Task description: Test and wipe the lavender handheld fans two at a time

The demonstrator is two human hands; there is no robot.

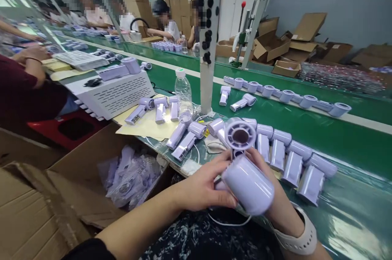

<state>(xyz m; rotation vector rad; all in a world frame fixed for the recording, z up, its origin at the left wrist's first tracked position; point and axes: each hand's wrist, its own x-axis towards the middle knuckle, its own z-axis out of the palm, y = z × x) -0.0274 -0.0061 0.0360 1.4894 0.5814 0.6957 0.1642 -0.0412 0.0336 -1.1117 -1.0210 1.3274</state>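
Note:
My left hand (208,182) is closed around a lavender handheld fan (248,186), its thumb along the smooth barrel, which faces me. My right hand (268,170) wraps the far side, its fingers mostly hidden behind the barrel. Just beyond, between both hands, a round vented fan head (240,134) points up; whether it belongs to the same fan I cannot tell. To the right, several lavender fans (292,166) lie in a row along the bench edge. Two more fans (188,139) lie left of my hands, near a white cable (197,152).
A green conveyor belt (337,137) carries more fans beyond the bench. A water bottle (183,88) stands by a white post (207,84). At lower left, an open carton (82,170) holds bagged fans (131,182). A slotted white box (113,92) and a co-worker's maroon sleeve (18,76) are leftward.

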